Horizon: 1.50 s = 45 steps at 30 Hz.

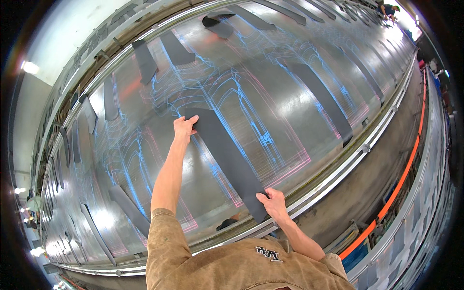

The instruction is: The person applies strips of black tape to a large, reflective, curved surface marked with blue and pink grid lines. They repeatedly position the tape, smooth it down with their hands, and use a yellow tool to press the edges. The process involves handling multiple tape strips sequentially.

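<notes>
A long dark grey cut fabric panel [227,153] lies slantwise over the shiny table [290,140] in front of me. My left hand [184,128] pinches its far end, thumb on top. At the near end, by the table's edge, my right hand [273,203] grips the panel's right corner between thumb and fingers. Blue and pink outlines [263,137] of garment-like shapes mark the surface around the panel. Whatever lies under the panel is hidden.
Another dark panel [321,99] lies to the right, and a shorter one [129,208] to the left. Small cut pieces [177,48] rest toward the far side. Metal rails [333,173] and an orange strip [386,205] run along the near side. A person [388,10] bends over the far right end.
</notes>
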{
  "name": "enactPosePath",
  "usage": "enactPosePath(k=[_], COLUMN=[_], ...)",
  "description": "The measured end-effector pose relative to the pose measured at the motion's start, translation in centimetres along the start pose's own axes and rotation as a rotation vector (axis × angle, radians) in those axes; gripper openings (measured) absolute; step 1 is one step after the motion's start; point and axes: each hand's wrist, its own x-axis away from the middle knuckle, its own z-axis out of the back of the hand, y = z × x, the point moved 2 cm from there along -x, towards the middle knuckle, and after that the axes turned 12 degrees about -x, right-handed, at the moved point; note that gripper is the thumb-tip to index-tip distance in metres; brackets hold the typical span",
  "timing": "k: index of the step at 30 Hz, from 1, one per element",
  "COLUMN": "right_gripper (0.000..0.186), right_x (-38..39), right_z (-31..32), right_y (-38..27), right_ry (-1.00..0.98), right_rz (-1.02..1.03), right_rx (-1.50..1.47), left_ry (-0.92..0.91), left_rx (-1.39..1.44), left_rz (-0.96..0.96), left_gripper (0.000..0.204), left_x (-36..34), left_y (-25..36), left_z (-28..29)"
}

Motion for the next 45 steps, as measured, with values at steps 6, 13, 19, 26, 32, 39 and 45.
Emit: enactPosePath(k=[6,13,19,26,32,39,45], right_gripper=[0.029,0.031,0.022,0.020,0.022,0.031,0.043], right_x=[-1.2,-1.4,-0.9,-0.6,-0.9,-0.8,-0.4], right_z=[0.8,0.9,0.9,0.6,0.8,0.6,0.5], right_y=[2.1,2.2,1.6,0.4,1.0,1.2,0.1], right_ry=[-0.015,-0.042,-0.042,-0.043,-0.055,-0.010,0.040], right_rz=[0.028,0.020,-0.128,-0.190,-0.153,-0.078,-0.048], right_rx=[0.047,0.135,0.074,-0.022,0.070,0.050,0.160], left_ry=[0.029,0.083,0.117,0.167,0.170,0.170,0.159], left_rx=[-0.065,-0.127,-0.152,-0.184,-0.159,-0.157,-0.152], left_rz=[0.014,-0.034,-0.043,-0.042,-0.042,-0.053,-0.054], left_gripper=[0.018,0.021,0.022,0.024,0.020,0.017,0.022], left_x=[0.2,1.2,1.1,0.9,1.1,0.5,-0.5], left_y=[0.6,1.2,1.0,0.8,0.9,0.2,-0.3], left_z=[-0.5,-0.8,-1.0,-1.0,-1.2,-1.1,-0.7])
